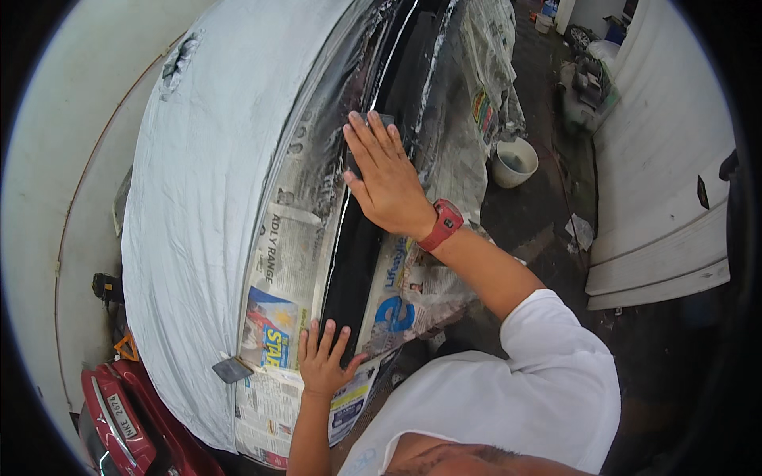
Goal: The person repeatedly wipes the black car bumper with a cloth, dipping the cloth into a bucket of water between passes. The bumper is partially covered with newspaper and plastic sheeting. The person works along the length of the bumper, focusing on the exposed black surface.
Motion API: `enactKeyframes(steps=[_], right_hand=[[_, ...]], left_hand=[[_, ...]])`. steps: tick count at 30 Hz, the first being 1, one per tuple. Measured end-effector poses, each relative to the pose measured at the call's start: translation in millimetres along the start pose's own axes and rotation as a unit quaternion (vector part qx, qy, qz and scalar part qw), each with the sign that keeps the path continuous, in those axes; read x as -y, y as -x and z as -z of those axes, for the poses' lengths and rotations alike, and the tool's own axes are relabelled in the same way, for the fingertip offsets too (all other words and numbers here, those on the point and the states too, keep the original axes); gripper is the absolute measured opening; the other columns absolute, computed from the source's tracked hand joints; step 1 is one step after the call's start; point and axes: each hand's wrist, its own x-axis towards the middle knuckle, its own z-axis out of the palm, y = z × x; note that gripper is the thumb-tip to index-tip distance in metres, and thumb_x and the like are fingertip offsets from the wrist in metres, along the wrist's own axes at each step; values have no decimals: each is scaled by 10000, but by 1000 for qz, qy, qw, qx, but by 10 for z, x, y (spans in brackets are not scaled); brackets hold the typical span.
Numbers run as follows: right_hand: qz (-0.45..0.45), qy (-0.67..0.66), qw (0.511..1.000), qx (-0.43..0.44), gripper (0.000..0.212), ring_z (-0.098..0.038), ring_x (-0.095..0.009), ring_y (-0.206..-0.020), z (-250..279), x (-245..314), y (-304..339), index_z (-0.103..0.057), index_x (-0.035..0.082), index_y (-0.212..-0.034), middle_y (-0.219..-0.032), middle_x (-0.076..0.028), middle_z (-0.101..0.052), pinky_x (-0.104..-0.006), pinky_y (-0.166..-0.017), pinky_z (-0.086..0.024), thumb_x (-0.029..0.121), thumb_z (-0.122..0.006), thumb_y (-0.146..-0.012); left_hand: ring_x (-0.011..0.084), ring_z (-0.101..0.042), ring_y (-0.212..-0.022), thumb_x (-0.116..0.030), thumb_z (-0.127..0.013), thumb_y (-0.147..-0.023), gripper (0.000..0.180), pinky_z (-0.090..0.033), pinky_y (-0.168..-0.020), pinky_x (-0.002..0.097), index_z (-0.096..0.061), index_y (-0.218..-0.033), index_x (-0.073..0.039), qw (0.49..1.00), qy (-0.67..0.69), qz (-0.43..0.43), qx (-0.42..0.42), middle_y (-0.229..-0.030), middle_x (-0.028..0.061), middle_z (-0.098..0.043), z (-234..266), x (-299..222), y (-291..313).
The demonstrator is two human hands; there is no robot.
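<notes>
A long, glossy black strip of car body runs away from me between sheets of masking newspaper. It carries wet, whitish streaks towards the far end. My right hand, a red watch on its wrist, lies over a dark grey sanding pad and presses it onto the strip. Most of that pad is hidden under my fingers. Nearer to me, my left hand rests on the strip's near end and the paper, fingers spread and nothing held. Another dark grey square pad lies left of it.
A silvery cover drapes the car on the left. Beyond the right-hand newspaper, a white bucket stands on the dark floor. A white panel borders the right side. The rear of a red car shows at lower left.
</notes>
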Motion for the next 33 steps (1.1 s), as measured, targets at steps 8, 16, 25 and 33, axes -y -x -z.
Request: enactKeyframes(steps=[8,16,25,33], right_hand=[[-97,88,981,-142,652,-325,-489,-1626,-195,-1263,-996,-463,-26,-1630,-1730,-261,-416,-604,-1346,-232,353,-538,-1104],[-81,-90,989,82,813,-168,-528,-1674,-227,1749,1632,-312,-56,-1696,-1802,-296,-220,-651,-1349,-161,201,-640,-998],[-148,52,978,-135,682,-268,-551,-1628,-319,554,477,-353,-110,-1645,-1750,-359,-289,-619,-1342,-235,199,-546,-1068],[-99,-16,993,-58,726,-216,-567,-1642,-437,1548,1387,-278,-114,-1676,-1767,-366,-227,-652,-1339,-216,149,-543,-1053]], left_hand=[[484,-387,-1609,-557,-768,-968,767,-284,-1298,620,-603,-1609,-168,999,27,-31,10,-1752,179,-442,22,0,-145],[471,-354,-1631,-731,-464,-1075,828,-266,-1306,625,-457,-1705,-193,991,105,-26,-81,-1769,185,-410,-52,80,-11],[486,-297,-1652,-712,-433,-1102,871,-204,-1320,622,-375,-1729,-110,993,73,-53,-71,-1786,249,-341,16,65,13],[474,-271,-1665,-719,-382,-1109,865,-196,-1324,620,-376,-1729,-117,990,80,-55,-102,-1795,239,-326,7,118,39]])
